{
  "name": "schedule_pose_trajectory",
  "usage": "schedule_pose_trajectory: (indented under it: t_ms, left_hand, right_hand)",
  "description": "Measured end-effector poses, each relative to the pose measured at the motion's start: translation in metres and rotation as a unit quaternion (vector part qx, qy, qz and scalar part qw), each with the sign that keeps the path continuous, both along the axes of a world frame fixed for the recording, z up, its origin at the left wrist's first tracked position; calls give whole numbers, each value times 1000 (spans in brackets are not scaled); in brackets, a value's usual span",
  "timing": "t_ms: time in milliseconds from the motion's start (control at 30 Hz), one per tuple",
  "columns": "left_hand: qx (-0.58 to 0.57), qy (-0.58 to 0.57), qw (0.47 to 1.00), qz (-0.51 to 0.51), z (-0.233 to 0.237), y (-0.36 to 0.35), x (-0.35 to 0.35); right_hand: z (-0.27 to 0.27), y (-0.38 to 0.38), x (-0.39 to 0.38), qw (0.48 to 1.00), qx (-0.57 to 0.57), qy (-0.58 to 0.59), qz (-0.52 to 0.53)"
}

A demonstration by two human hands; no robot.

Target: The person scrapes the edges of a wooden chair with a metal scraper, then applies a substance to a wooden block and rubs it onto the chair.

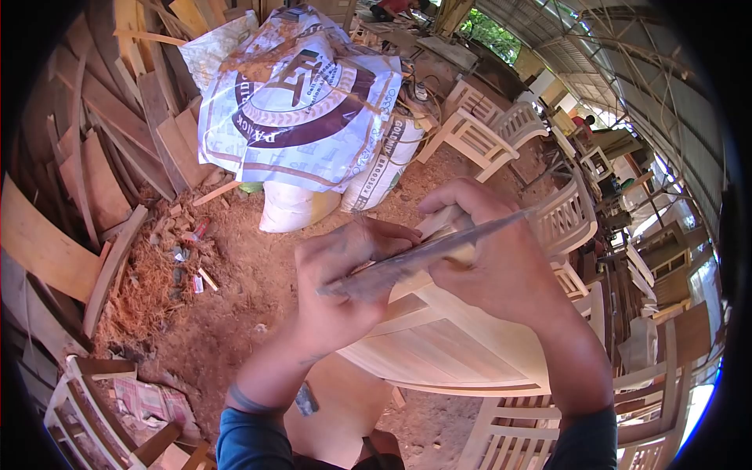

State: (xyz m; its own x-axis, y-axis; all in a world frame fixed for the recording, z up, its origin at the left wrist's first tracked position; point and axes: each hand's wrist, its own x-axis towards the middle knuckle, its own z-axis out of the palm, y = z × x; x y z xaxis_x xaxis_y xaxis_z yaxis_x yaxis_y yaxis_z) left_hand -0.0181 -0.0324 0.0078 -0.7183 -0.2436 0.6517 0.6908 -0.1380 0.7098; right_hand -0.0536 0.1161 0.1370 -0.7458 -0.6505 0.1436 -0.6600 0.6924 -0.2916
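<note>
Left hand [337,270] and right hand [497,262], each grip clamped on one grey strip [423,260], which lies against one pale block [440,222]; both things are above one panel [458,348]; beyond the panel, two sacks [298,207] sit on the floor [239,274], one printed sheet [290,102] draped over them; farther beyond it, two people [394,9].

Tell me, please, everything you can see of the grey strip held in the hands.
The grey strip is long, narrow and dull; its material is unclear. It slants up toward the right of the view, tapering there. The left hand and right hand hold it, with a pale piece beside it.
</note>
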Motion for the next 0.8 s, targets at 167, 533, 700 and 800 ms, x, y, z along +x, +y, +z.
schedule_pose_trajectory:
  t_ms: [167, 533, 700, 800]
  left_hand:
    - [169, -78, 981, -60, -2, 5, 5]
    - [135, -50, 990, 9, -8, 12, 8]
    - [49, 13, 997, 65, -11, 9, 5]
    - [49, 1, 996, 76, -12, 11, 5]
  right_hand:
    - [2, -4, 4, 1000, -3, 28, -12]
    - [-2, -3, 3, 999, -15, 52, 8]
    - [0, -3, 2, 1000, -14, -7, -11]
    - [0, -2, 1, 999, 7, 34, 0]
